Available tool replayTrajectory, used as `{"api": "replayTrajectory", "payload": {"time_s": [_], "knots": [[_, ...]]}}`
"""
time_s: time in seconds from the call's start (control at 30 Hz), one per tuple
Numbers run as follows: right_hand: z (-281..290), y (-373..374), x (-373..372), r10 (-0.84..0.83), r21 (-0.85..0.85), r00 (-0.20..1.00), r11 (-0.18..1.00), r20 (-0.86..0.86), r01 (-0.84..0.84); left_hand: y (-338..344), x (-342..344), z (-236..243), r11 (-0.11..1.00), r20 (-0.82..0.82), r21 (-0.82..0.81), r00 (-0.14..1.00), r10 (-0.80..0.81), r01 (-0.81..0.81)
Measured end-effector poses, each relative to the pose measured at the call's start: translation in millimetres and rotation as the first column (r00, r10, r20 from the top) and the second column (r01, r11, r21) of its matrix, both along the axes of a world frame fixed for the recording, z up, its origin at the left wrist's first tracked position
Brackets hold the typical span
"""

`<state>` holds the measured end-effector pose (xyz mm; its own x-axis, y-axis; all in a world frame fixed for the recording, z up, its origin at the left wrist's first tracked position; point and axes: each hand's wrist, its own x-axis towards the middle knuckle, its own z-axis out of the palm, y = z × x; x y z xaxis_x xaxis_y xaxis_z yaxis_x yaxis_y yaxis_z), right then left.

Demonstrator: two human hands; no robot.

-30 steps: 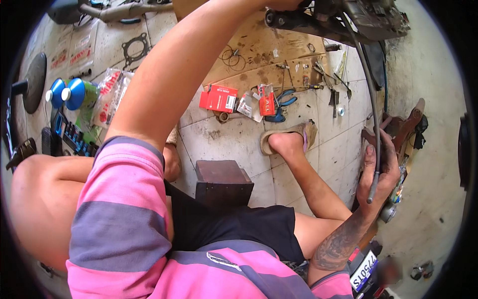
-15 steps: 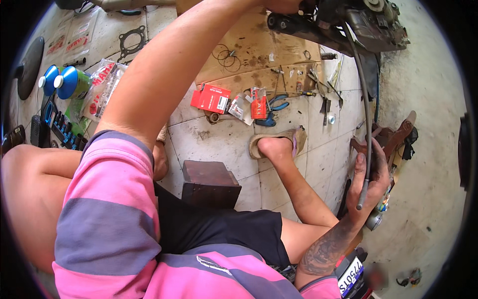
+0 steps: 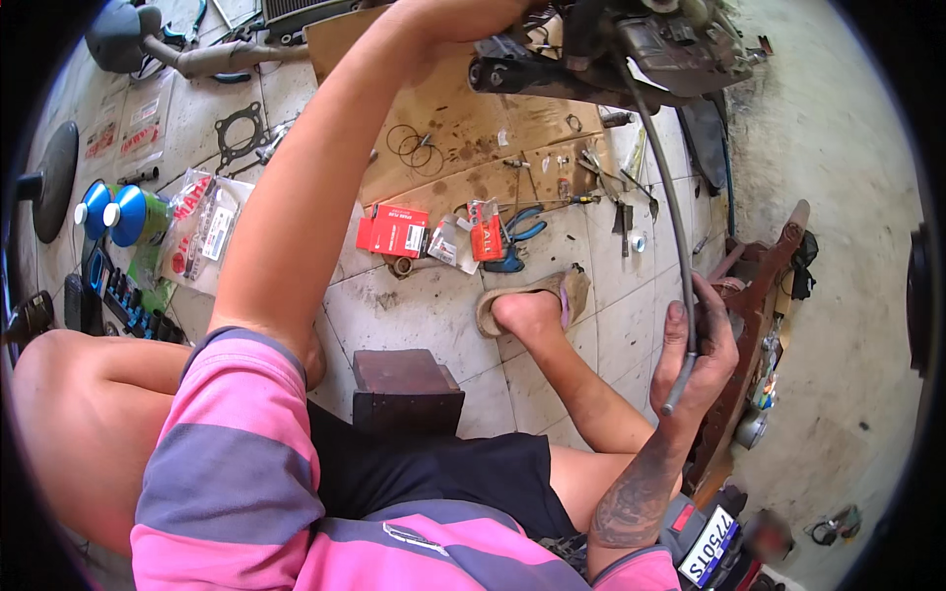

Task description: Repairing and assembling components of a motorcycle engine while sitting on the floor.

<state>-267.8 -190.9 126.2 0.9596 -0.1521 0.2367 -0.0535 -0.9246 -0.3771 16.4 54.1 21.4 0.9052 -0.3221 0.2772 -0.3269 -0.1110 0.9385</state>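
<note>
My right hand point(image 3: 711, 366) is closed around the lower part of a long, dark, curved hose point(image 3: 673, 202), thumb on one side and fingers on the other. The hose's end sticks out below the palm, while its upper part runs up to a greasy engine assembly point(image 3: 680, 49) at the top edge. Stretched far forward, my left arm point(image 3: 325, 167) reaches to the near-left side of that assembly. Only part of my left hand point(image 3: 490, 14) shows there; its fingers are hidden and cut off by the frame. A dark tube point(image 3: 532, 81) juts left from the assembly.
Stained cardboard point(image 3: 453, 128) covers the tiles ahead, with wire rings and loose tools. Nearer lie a red box point(image 3: 396, 230) and blue-handled pliers point(image 3: 522, 231). A dark wooden block point(image 3: 406, 394) stands between my legs. Blue bottles point(image 3: 126, 223) are at left, a brown frame point(image 3: 754, 325) at right.
The whole view has shifted, so the floor things sit a little left and lower. My right hand still holds the hose, and my left arm still reaches to the engine assembly.
</note>
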Motion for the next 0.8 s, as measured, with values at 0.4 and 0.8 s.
{"api": "replayTrajectory", "payload": {"time_s": [0.4,0.8], "knots": [[0.3,-1.1,0.9,-0.005,0.000,1.000,1.000,0.015,0.005,0.1,-21.3,24.4,0.865,0.244,0.454,0.963,0.110,-0.214],[29.9,-19.8,15.6,0.279,-0.178,0.826,0.896,-0.491,-0.408,-139.5,-151.9,21.1,0.809,-0.763,-0.505,0.593,-0.257,-0.299]]}}
